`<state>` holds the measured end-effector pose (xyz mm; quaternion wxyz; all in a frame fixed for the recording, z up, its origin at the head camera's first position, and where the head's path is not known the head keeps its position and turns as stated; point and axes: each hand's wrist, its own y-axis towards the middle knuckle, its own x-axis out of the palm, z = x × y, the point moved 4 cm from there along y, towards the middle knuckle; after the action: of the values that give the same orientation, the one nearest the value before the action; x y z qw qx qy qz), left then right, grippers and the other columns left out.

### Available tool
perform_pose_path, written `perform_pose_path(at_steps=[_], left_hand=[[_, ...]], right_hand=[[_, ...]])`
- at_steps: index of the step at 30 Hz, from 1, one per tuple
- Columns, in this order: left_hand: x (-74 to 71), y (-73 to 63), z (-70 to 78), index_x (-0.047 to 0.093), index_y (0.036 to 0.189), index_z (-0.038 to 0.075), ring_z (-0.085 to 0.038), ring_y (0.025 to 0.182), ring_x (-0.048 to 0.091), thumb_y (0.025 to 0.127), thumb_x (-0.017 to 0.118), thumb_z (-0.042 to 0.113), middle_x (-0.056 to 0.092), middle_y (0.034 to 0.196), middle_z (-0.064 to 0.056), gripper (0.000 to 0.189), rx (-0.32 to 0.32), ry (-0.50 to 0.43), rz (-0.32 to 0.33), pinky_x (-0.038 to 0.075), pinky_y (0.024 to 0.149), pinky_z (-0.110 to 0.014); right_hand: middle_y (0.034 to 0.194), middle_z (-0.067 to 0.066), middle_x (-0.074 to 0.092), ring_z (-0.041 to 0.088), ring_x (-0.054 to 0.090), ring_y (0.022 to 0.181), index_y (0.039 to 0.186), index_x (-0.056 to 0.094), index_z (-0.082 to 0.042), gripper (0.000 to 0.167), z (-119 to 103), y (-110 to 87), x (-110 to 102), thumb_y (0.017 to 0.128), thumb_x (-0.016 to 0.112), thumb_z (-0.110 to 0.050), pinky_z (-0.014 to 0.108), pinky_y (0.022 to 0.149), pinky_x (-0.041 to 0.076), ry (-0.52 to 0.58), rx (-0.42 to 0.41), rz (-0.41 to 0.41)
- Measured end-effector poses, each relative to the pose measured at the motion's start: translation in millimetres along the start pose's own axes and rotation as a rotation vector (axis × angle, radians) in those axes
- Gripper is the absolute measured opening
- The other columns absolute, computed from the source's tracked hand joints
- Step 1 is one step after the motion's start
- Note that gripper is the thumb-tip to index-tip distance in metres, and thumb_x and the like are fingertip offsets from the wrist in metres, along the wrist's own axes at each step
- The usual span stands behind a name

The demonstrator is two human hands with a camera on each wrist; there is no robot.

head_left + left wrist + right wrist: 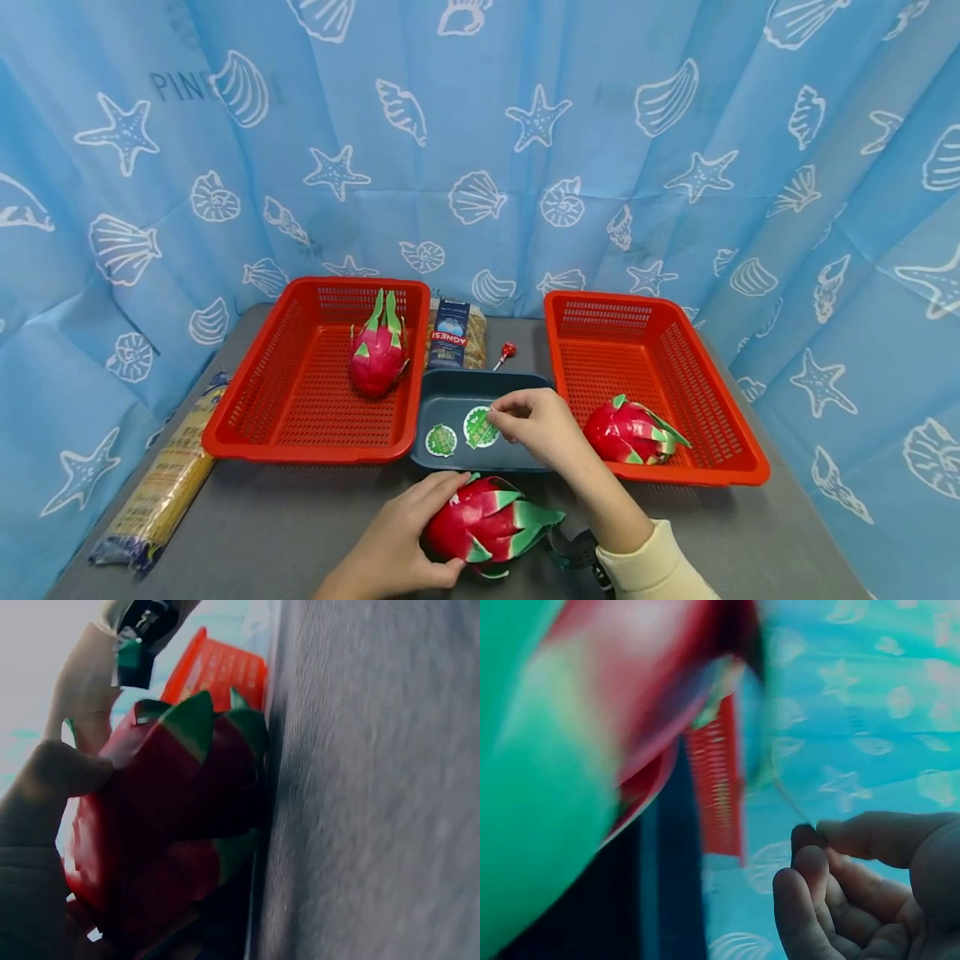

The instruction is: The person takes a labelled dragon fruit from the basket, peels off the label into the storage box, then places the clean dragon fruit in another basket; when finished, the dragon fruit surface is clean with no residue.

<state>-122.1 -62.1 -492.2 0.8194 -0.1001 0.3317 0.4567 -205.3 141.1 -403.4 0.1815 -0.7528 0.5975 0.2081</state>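
Gripping a glossy red dragon fruit with green-tipped scales [487, 517], the left hand [401, 533] in the head view has its fingers over the top and its thumb low on the near side, just in front of a shallow dark blue-grey rectangular tray [442, 407]. The right hand [542, 427] pinches the edge of a round green sticker with a white rim [477, 428] over the tray; a smaller round green-and-white sticker [441, 440] is beside it. Left of the tray, a red-orange perforated plastic basket [307, 392] holds a pink-red dragon fruit with long green leaves [377, 357]; on the right, a matching red-orange basket [600, 367] holds another shiny red dragon fruit [630, 432]. Behind the tray are a clear and dark-blue pasta packet [450, 335] and a red-wrapped lollipop [508, 350].

From the left wrist, a digit presses on the fruit's red skin, with grey tabletop [382, 787] alongside.

From the right wrist, thumb and fingertips meet on a thin edge-on sliver; the fruit looms blurred nearby.
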Motion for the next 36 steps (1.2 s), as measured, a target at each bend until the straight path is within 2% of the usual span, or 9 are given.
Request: perform_pose_path(at_steps=[5,8,12,20,28,33,36], left_hand=[[-3.7,-0.3,-2.4,0.046,0.153,0.030,-0.018,0.123,0.054,0.079,0.085,0.043,0.054,0.142,0.007,0.084,-0.023,-0.015,-0.014,0.057,0.080,-0.025],[-4.6,-0.5,-3.0,0.047,0.152,0.029,-0.017,0.123,0.054,0.079,0.084,0.043,0.055,0.142,0.007,0.083,-0.023,-0.007,-0.008,0.057,0.080,-0.025],[-4.6,-0.2,-4.2,0.047,0.152,0.028,-0.016,0.121,0.054,0.080,0.085,0.042,0.054,0.141,0.008,0.083,-0.015,-0.001,0.003,0.057,0.081,-0.026],[-4.1,-0.6,-3.0,0.048,0.152,0.025,-0.015,0.120,0.055,0.078,0.087,0.037,0.054,0.141,0.010,0.084,0.002,0.001,0.029,0.057,0.084,-0.028],[-3.9,-0.1,-3.8,0.045,0.153,0.029,-0.016,0.121,0.054,0.080,0.085,0.039,0.053,0.142,0.008,0.084,-0.022,-0.012,0.013,0.057,0.083,-0.028],[-3.3,0.4,-4.3,0.045,0.153,0.029,-0.015,0.122,0.054,0.080,0.085,0.039,0.053,0.142,0.009,0.084,-0.014,-0.005,0.015,0.057,0.084,-0.028],[-2.9,0.1,-5.4,0.045,0.153,0.028,-0.015,0.122,0.054,0.080,0.085,0.040,0.053,0.142,0.008,0.084,-0.017,-0.014,0.011,0.057,0.084,-0.028]], right_hand=[[0.075,0.003,0.071,0.021,0.065,0.065,0.108,0.077,-0.002,0.017,21.3,18.1,10.5,0.093,0.073,-0.008,0.031,0.055,0.051,-0.017,0.071,0.003],[0.077,0.002,0.072,0.018,0.065,0.066,0.108,0.078,-0.001,0.018,32.1,24.9,16.9,0.091,0.073,-0.006,0.030,0.056,0.051,-0.077,0.085,-0.013],[0.077,0.002,0.072,0.012,0.063,0.065,0.104,0.078,-0.001,0.016,41.2,29.6,25.8,0.088,0.074,-0.003,0.029,0.057,0.051,-0.192,0.073,-0.047],[0.082,0.004,0.072,0.013,0.063,0.072,0.099,0.078,-0.002,0.014,51.5,31.0,40.5,0.085,0.078,-0.003,0.031,0.066,0.053,-0.361,0.055,-0.123],[0.087,0.007,0.071,0.021,0.066,0.081,0.102,0.077,-0.001,0.017,49.2,27.0,42.6,0.088,0.077,-0.010,0.041,0.075,0.056,-0.377,0.028,-0.141],[0.107,0.016,0.073,0.031,0.070,0.099,0.114,0.074,0.002,0.028,36.4,16.6,33.7,0.092,0.075,-0.015,0.050,0.088,0.056,-0.326,0.039,-0.140],[0.116,0.017,0.070,0.029,0.071,0.100,0.119,0.073,-0.001,0.031,25.5,7.6,24.6,0.093,0.075,-0.019,0.049,0.086,0.058,-0.285,0.040,-0.091]])
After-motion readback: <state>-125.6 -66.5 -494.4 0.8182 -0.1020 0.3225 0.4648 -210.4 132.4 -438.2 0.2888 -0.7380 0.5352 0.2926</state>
